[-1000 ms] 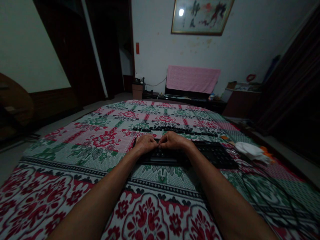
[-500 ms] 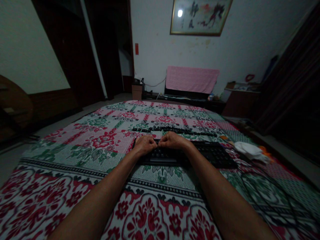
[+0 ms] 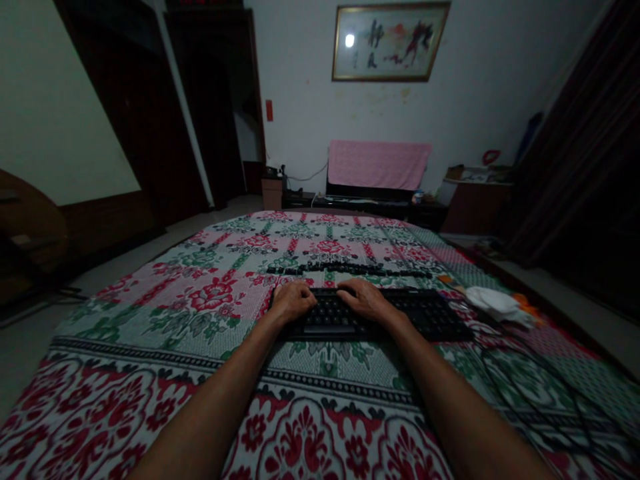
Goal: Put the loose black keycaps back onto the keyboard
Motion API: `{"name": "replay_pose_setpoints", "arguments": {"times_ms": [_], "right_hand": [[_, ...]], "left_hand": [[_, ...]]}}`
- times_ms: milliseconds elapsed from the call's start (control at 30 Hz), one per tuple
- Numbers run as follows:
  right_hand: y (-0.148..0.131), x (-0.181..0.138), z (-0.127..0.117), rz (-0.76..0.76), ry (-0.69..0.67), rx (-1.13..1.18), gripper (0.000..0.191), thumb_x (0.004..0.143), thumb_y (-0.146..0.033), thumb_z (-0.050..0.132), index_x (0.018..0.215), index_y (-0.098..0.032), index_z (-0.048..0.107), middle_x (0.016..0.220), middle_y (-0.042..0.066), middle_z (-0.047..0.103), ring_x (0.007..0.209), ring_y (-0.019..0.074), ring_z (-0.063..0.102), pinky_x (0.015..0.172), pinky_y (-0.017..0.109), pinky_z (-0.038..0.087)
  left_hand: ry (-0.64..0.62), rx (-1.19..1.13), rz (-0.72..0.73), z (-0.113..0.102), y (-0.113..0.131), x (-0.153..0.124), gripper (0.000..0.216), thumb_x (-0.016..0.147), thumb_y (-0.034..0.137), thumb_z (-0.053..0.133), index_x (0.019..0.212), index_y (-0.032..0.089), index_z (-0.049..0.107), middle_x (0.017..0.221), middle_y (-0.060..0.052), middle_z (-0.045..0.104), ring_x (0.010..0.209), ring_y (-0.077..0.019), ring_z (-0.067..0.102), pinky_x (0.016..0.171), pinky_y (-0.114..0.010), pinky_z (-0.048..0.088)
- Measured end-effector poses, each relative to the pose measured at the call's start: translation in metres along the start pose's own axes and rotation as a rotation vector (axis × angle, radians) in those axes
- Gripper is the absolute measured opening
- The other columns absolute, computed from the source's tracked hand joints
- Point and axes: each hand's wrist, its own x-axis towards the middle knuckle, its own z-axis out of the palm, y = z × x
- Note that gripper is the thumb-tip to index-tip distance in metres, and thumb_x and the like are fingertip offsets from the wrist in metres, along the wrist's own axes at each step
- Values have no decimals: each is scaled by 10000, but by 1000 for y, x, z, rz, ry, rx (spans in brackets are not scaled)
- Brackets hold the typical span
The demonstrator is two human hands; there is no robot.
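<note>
A black keyboard (image 3: 423,317) lies on the patterned bedspread in front of me, some of its left part hidden by my hands. My left hand (image 3: 294,300) rests over its left end, fingers curled and thumb close to the index finger. What may be between those fingertips is too small to make out. Over the middle of the keys is my right hand (image 3: 365,299), fingers loosely bent and apart, holding nothing I can see. Just beyond the keyboard, small loose black keycaps (image 3: 350,268) form a long row.
On the right lie a white cloth-like bundle (image 3: 493,303) and something orange (image 3: 529,308). A black cable (image 3: 533,413) loops over the bedspread (image 3: 300,413) near my right forearm. Beyond the far edge, a pink towel (image 3: 379,163) covers a screen by the wall.
My right hand has moved right, away from my left hand, and its fingers have loosened. More keys now show between the hands. The camera view has tilted slightly upward.
</note>
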Motion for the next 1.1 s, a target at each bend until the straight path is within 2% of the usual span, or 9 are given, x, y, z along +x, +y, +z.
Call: {"name": "replay_pose_setpoints", "arguments": {"times_ms": [133,267,333,467,600,800,967,1100], "right_hand": [[-3,-4,-2,22,32,2,336,862,-332,369,1026,-179,619,988,78,639,926,175,558,804,252,373],[-5,-4,-3,57,31,24,333,866,-323,365,974,-187,649,940,72,658,896,178,569,774,239,372],[-4,-4,-3,63,26,32,330,864,-323,371,952,-188,659,928,71,663,890,178,570,766,235,368],[-2,-5,-1,54,46,58,340,867,-337,362,939,-193,661,935,64,665,893,171,572,766,228,363],[-1,-6,1,52,58,71,334,864,-341,369,950,-197,658,959,58,662,910,169,569,780,229,359],[0,-5,1,28,63,52,329,862,-341,369,955,-216,659,947,48,663,897,171,572,770,238,363],[-2,-6,0,52,50,39,313,856,-322,390,956,-211,665,943,52,664,902,173,567,779,236,362],[-2,-6,1,45,60,44,319,859,-330,382,979,-218,655,961,42,661,916,165,566,791,233,363]], "left_hand": [[13,-46,7,-3,-2,1,224,716,302,494,800,234,690,860,9,681,837,-154,595,725,-229,420],[210,118,-75,-13,-9,17,257,738,319,481,874,231,681,987,-32,654,956,-192,556,831,-268,407],[257,201,-65,-18,-13,30,262,741,313,477,887,235,679,1029,-44,636,1008,-217,525,875,-296,390],[206,287,-96,-20,-22,56,284,723,326,505,943,241,665,1076,-44,616,1045,-223,499,915,-299,370],[128,351,-81,-13,-27,72,320,711,321,504,988,258,651,1114,-40,598,1056,-234,493,917,-311,368],[81,422,-82,-9,-28,78,323,725,364,465,965,272,660,1103,-49,599,1030,-250,507,881,-333,388],[30,461,-101,-8,-26,82,320,722,342,447,923,247,676,1000,-79,640,967,-264,539,799,-340,426],[45,489,-90,-6,-24,83,304,708,326,468,895,218,682,994,-83,636,962,-244,539,804,-315,423]]}}
